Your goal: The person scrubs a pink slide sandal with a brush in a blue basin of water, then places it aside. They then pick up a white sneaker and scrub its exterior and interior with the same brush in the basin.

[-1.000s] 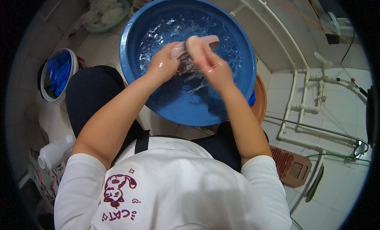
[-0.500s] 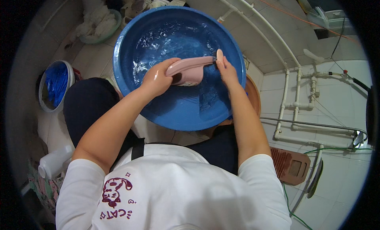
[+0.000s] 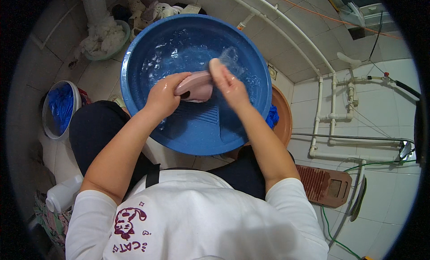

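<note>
My left hand point(image 3: 164, 94) grips one end of a pink slide slipper point(image 3: 197, 86) above a large blue tub point(image 3: 188, 144). The slipper is turned sole up, its strap hanging underneath with a dark opening near my fingers. My right hand point(image 3: 231, 87), somewhat blurred, is closed on a small pale pink brush point(image 3: 216, 65) at the slipper's far end. The brush's bristles cannot be made out. Rippling water point(image 3: 179, 49) lies in the tub below, and a ridged washboard panel point(image 3: 197, 114) shows in the tub's near side.
An orange-brown basin point(image 3: 283, 112) with blue plastic stands right of the tub. At left are a white bucket point(image 3: 58, 134) and a white bottle point(image 3: 64, 193). Shoes point(image 3: 168, 11) lie behind. A brown washboard point(image 3: 322, 185) and pipes point(image 3: 333, 103) are at right.
My right hand with the brush has moved left along the slipper. My left hand and the slipper have shifted slightly left and down. The water near the brush is splashing more.
</note>
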Demonstrator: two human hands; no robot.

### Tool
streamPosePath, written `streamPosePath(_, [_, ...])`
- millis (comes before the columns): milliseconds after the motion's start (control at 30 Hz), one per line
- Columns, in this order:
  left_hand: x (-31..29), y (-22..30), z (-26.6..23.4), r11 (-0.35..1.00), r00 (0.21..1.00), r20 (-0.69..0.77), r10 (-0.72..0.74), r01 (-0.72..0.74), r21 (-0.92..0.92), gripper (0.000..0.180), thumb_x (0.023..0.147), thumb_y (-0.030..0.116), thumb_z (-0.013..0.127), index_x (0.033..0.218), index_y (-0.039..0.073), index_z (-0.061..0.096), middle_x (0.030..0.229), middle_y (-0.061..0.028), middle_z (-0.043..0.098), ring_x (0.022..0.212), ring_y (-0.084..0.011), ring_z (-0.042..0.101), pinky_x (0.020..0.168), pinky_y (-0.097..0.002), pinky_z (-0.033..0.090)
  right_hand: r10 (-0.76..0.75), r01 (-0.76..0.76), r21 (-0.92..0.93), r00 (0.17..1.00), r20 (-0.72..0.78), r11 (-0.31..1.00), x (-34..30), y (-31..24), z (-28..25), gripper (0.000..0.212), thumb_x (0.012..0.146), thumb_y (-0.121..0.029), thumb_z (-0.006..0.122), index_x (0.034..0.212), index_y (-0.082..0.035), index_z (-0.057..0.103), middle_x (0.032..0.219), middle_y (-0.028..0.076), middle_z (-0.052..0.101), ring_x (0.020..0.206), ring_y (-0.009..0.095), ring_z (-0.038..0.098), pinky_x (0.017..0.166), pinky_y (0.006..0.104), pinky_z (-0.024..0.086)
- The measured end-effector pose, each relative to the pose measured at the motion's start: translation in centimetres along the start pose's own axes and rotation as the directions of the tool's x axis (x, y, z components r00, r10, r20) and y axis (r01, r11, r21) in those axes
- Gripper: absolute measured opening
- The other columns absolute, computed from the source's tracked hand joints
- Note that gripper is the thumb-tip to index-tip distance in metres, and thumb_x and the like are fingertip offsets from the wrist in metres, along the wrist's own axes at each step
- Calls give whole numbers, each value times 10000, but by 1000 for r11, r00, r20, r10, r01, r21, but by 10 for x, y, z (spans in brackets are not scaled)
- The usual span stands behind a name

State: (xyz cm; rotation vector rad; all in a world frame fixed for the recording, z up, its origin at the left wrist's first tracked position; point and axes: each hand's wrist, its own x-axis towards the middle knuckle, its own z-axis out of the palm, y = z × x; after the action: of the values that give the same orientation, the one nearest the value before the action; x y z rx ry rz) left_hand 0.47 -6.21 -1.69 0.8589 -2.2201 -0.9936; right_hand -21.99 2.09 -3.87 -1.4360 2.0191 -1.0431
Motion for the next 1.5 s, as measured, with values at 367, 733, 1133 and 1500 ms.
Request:
streamPosePath(367, [-3,-2,-4,998,999,3,-54,54,-43,479,700,-67,503,1133,120,584,1121,-113,595,1050,-306,550,887,-358,435,191,-161,-338,980,57,927,-7,-45,-14,560,863,-507,475,1319,-183,444,1156,205,567,1064,366,547,898,402,432])
streamPosePath(733, [-4,-10,1,1000,1000,-18,3,-3,-16,507,686,-87,517,1134,140,584,1126,-108,592,1039,-311,551,889,-372,439,67,-12,-378,989,133,926,-12,-47,-7,530,884,-505,414,1358,-269,379,1161,212,561,1039,396,549,890,442,433])
streamPosePath(1133, [-7,-10,2,1000,999,-40,9,-9,12,539,674,-85,526,1156,151,574,1151,-97,582,1062,-299,538,906,-359,428,467,-474,-169,880,-82,864,12,31,-19,696,864,-580,351,1268,-25,467,1255,239,484,1201,394,424,1008,396,323])
streamPosePath(1500, [-3,-15,3,984,981,-109,163,-153,92,517,658,-101,538,1124,116,586,1144,-108,589,1061,-310,537,887,-377,440,98,-101,-42,992,-78,994,9,17,3,592,874,-470,497,1345,-123,403,1226,193,535,1146,297,513,933,338,398])
